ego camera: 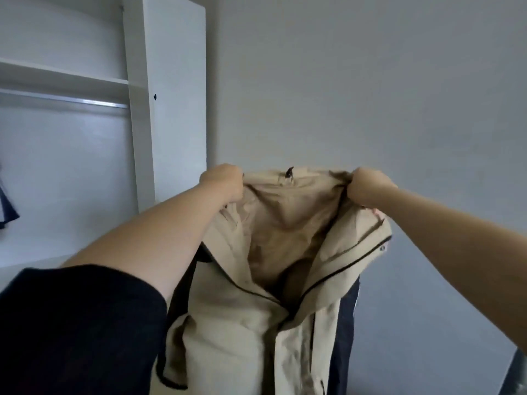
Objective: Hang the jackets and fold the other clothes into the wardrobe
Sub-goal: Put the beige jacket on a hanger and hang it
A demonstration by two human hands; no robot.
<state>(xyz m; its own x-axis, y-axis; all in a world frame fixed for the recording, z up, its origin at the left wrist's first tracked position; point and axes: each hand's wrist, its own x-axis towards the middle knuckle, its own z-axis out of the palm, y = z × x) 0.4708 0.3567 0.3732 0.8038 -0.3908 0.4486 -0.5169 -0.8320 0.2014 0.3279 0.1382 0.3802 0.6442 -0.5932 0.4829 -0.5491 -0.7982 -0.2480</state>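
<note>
A beige jacket point(256, 323) with dark zip edging and dark side panels hangs in front of me, its front open and its lining showing. My left hand point(224, 182) grips the collar at its left end. At the right end, my right hand point(368, 186) grips the collar too. Both arms are stretched forward and hold the jacket up against the grey wall. A small dark loop sits at the collar's middle. The open white wardrobe point(139, 109) stands to the left, with a metal hanging rail point(71, 101) under a shelf point(65, 78).
The wardrobe door point(176, 95) stands open between the wardrobe and the jacket. A dark garment point(7, 206) hangs at the far left edge inside the wardrobe. A plain grey wall point(370, 81) fills the right side.
</note>
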